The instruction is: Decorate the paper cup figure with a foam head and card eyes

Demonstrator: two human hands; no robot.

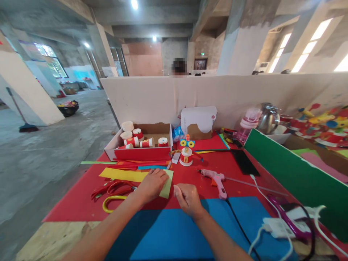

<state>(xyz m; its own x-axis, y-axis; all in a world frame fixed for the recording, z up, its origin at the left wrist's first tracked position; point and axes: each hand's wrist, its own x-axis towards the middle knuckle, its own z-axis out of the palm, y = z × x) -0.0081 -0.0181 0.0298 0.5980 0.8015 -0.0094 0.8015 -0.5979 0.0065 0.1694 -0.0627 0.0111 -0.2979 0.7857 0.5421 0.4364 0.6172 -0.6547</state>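
Observation:
My left hand (154, 184) rests over the yellow paper strip (123, 174) and a pale green paper (168, 184), its fingers bent downward; whether it grips anything is hidden. My right hand (187, 198) is curled closed just right of the green paper, above the red sheet, and what it may hold cannot be made out. Red-handled scissors (119, 187) and a yellow handle (106, 204) lie left of my left hand. Beyond both hands stands a paper-cup figure (186, 157) with yellow ring eyes. A pink glue gun (216, 180) lies to the right.
A box of paper cups (144, 155) stands at the back left. On the right are a black phone (245, 162), a green-sided box (293, 181), white cables and a power strip (285, 227). A white partition (141, 98) closes the back; a metal kettle (268, 119) stands before it.

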